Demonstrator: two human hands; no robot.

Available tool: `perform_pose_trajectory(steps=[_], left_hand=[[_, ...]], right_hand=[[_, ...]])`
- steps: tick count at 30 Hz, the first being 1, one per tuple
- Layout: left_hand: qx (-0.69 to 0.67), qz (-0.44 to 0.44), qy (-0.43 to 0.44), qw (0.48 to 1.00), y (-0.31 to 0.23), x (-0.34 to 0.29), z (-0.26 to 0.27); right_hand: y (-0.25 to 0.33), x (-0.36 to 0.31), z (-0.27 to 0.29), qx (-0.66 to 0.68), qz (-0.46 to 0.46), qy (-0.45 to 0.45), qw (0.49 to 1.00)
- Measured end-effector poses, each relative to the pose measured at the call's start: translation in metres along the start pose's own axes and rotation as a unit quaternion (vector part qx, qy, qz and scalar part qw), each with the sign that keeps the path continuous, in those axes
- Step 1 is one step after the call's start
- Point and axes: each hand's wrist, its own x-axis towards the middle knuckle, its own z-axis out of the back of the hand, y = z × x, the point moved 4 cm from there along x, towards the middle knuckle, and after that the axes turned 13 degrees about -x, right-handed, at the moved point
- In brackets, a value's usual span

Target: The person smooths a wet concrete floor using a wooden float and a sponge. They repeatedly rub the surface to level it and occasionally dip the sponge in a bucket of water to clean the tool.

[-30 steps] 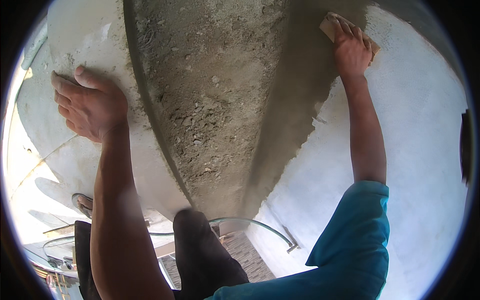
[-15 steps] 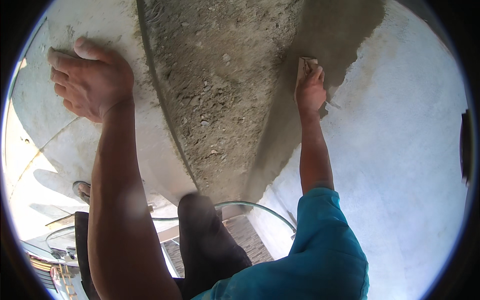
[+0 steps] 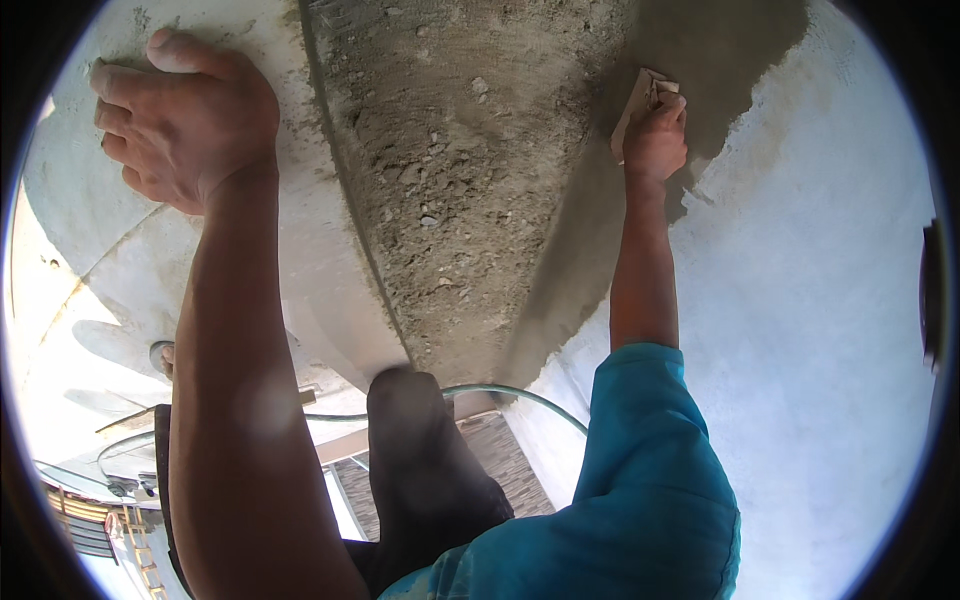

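My right hand (image 3: 657,140) is closed around a small tan float (image 3: 632,120), a flat rectangular piece that looks like a plastering float. Its face lies against a band of smooth, damp grey mortar (image 3: 715,60) running along the base of the white wall (image 3: 800,330). On the other side, my left hand (image 3: 190,115) rests on the pale slab (image 3: 245,45) with its thumb stretched out and its fingers apart and bent. I see nothing held in it, though the palm is hidden.
Between slab and mortar band runs a strip of rough, crumbly soil with pebbles (image 3: 440,190). A green hose (image 3: 500,388) crosses behind my dark-trousered knee (image 3: 405,410). A ladder (image 3: 140,555) shows at lower left. Part of a sandalled foot (image 3: 163,357) appears beside my left forearm.
My right hand has slid the float farther up the mortar band, and the float is now more tilted. My left hand stays on the slab. The whole view has shifted slightly.
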Motion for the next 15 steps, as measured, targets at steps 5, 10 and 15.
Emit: perform_pose_trajectory(steps=[5,10,15], left_hand=[[-0.019,-0.011,0.0,1.0,-0.001,0.001,-0.004],[-0.01,0.014,0.004,1.0,0.0,0.0,-0.005],[-0.005,0.006,-0.015,1.0,0.002,0.0,-0.002]], right_hand=[[0.017,0.049,-0.01,-0.02,0.025,-0.05,0.998],[-0.005,-0.028,-0.069,-0.079,0.052,0.05,0.994],[-0.056,-0.089,-0.04,-0.025,0.005,0.007,1.0]])
